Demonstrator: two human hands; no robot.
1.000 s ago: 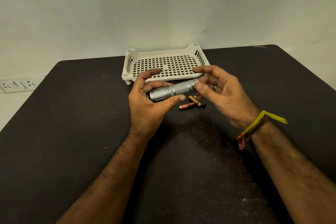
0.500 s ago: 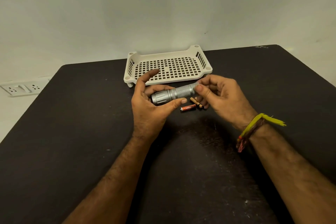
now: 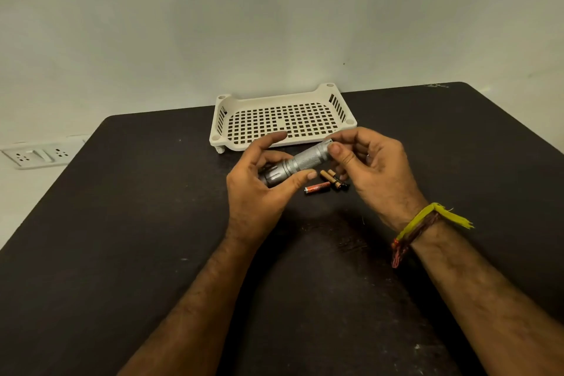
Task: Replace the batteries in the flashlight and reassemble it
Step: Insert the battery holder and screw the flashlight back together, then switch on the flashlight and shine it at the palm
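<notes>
A silver flashlight (image 3: pixel 300 161) is held level above the black table, its head to the left. My left hand (image 3: pixel 259 189) grips the head end between thumb and fingers. My right hand (image 3: pixel 370 171) pinches the tail end with thumb and forefinger; the tail cap is hidden under those fingertips. Under the flashlight lie loose batteries on the table: a red one (image 3: pixel 316 188) and two gold-and-black ones (image 3: pixel 333 180) side by side, partly covered by my right fingers.
A white perforated plastic tray (image 3: pixel 282 122) stands just behind my hands, with nothing in it. The black table (image 3: pixel 122 238) ends at a pale wall. A white socket strip (image 3: pixel 36 156) sits on the wall at the far left.
My right hand closed from spread fingers onto the flashlight's tail end. Both hands and the flashlight rose slightly in the frame; the batteries stayed put.
</notes>
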